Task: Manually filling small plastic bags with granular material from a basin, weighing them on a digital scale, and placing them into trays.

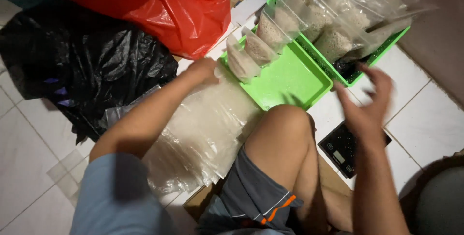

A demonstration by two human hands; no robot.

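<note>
Where your left hand rests, it lies on the top end of the stack of clear bags, just beside the near corner of the front tray. Its fingers are blurred and partly hidden against the plastic, so you cannot tell whether they pinch a bag or lie flat. The stack runs along the floor from that tray corner toward your left side, its right edge touching your raised knee and its left edge overlapping the black bag.

Your right hand hangs in the air above the scale, fingers loosely spread and smeared by motion, holding nothing. It is near the front edge of the back tray.

On the front tray, filled pouches stand leaning along its far-left edge; the rest of its green floor is bare. The back tray is crowded with more filled pouches, leaning in rows.

Behind the black bag sits a red bag, touching it and reaching close to the front tray's far corner. Bare white tile lies open to the right of the scale.
</note>
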